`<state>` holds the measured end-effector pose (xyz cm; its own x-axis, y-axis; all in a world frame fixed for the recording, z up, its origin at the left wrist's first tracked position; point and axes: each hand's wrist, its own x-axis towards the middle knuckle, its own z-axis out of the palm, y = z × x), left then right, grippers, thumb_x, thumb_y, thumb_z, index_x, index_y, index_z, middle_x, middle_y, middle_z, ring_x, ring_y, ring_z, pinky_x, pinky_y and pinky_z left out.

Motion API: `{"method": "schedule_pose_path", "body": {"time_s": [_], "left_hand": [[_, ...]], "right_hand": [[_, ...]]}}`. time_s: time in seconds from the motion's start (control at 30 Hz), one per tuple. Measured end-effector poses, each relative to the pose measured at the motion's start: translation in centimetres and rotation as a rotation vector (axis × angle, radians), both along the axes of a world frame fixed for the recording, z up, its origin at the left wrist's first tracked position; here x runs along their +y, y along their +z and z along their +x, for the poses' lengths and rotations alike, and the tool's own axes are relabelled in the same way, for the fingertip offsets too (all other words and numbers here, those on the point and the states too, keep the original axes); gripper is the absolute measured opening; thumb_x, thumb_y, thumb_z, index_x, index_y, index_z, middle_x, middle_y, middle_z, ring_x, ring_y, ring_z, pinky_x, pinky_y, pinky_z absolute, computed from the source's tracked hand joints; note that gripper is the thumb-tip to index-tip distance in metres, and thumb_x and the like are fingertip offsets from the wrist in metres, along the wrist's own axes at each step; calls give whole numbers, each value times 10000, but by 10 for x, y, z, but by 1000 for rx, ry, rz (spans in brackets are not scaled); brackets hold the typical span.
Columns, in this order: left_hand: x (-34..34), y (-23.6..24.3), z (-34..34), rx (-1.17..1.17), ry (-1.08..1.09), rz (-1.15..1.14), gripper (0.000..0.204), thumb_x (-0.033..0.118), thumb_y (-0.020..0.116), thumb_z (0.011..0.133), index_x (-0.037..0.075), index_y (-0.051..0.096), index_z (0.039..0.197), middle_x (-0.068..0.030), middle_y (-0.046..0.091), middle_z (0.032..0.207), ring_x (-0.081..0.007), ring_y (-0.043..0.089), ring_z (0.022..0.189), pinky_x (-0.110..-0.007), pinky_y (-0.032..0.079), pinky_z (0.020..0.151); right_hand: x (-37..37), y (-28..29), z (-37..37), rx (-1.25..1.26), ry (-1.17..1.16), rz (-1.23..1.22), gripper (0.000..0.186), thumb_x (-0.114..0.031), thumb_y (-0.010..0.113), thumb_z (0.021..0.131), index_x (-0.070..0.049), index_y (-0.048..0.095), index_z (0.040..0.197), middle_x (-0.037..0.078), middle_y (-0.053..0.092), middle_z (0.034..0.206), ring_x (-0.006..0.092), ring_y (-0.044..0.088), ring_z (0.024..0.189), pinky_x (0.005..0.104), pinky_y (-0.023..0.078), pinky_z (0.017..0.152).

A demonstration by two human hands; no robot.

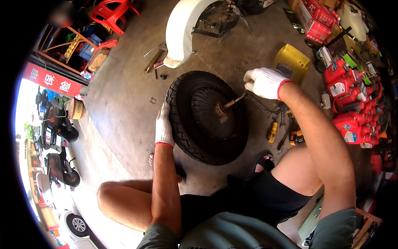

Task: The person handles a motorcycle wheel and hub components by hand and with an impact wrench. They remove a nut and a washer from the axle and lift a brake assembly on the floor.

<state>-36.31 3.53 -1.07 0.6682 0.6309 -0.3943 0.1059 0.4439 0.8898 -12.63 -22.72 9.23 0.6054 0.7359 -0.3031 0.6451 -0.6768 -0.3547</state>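
Note:
A black motorcycle wheel with a treaded tyre stands tilted on the floor between my feet, its ribbed hub facing up and right. From the hub's middle a rusty axle sticks out, with a thin shiny end pointing toward my right hand. My left hand, in a white knitted glove with a red cuff, lies along the tyre's left tread with fingers stretched. Just above the shiny end, my right hand, gloved the same way, has its fingers curled together. What is between them, if anything, is hidden.
Wrenches, a yellow-handled screwdriver and a yellow-black tool lie right of the wheel. Behind them stands a cut yellow container. A white fender hangs ahead, near loose tools. Red bottles line the right; a red chair stands far left.

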Motion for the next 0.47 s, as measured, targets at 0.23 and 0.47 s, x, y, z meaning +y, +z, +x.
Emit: {"method": "schedule_pose_path", "body": {"time_s": [0.23,0.47], "left_hand": [[8,3,1,56,17,107,759,412,600,1013,-61,356,1554,-184,454,1566,-250,468,1416,-339,369,1165],[1,26,5,112,-121,175,981,409,741,938,-43,190,1613,-186,474,1543,-241,473,1401,-323,366,1157]], "right_hand": [[-1,-41,3,-64,77,13,295,-198,619,930,-22,702,1151,216,712,1125,388,668,1080,461,522,960],[14,-50,-4,-303,332,-28,293,-216,671,900,-62,691,1149,185,673,1168,371,628,1147,464,505,990]]}}
